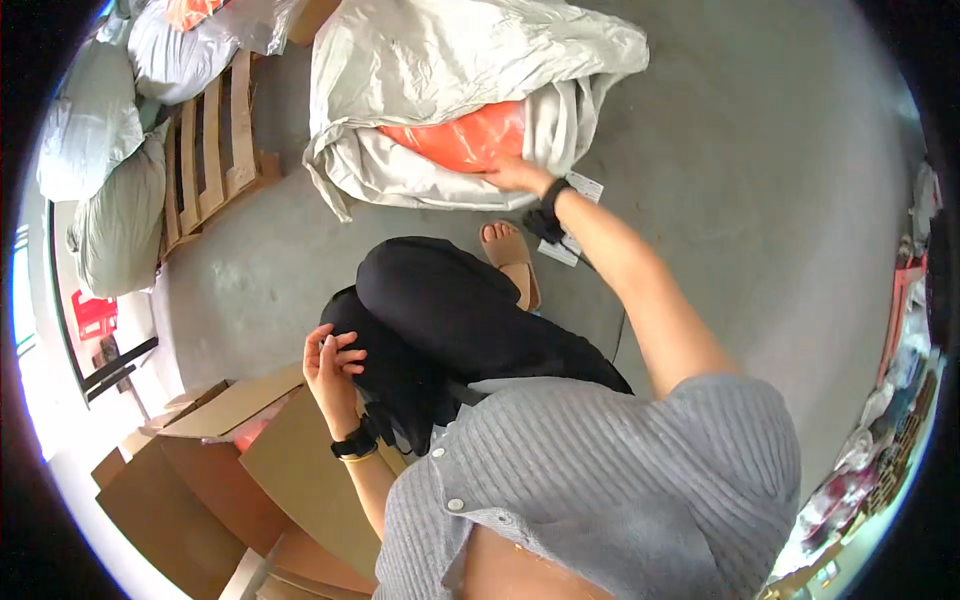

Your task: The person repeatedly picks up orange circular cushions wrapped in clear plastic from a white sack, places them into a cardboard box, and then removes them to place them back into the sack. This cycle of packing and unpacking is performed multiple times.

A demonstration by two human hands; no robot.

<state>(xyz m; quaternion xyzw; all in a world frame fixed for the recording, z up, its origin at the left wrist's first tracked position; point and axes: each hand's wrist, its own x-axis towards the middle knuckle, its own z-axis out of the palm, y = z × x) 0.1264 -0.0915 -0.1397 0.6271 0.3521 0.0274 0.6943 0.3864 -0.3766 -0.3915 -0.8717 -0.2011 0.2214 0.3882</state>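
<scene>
A large white woven sack [430, 70] lies on the floor in front of me, its mouth gaping toward me. Orange plastic bag [465, 138] shows inside that opening. My right hand [515, 173] reaches to the right end of the opening, its fingers closed on the orange plastic at the sack's near rim; the fingertips are partly hidden. Nothing is in my left hand [330, 368], which hovers beside my left knee with its fingers loosely bent and apart. Black bands circle both wrists.
Left of the sack stands a wooden pallet [212, 150], with several stuffed sacks [120, 215] around it. Open cardboard boxes [190, 490] crowd my lower left. White printed sheets [562, 250] lie under my right wrist. Bagged goods [850, 460] line the far right.
</scene>
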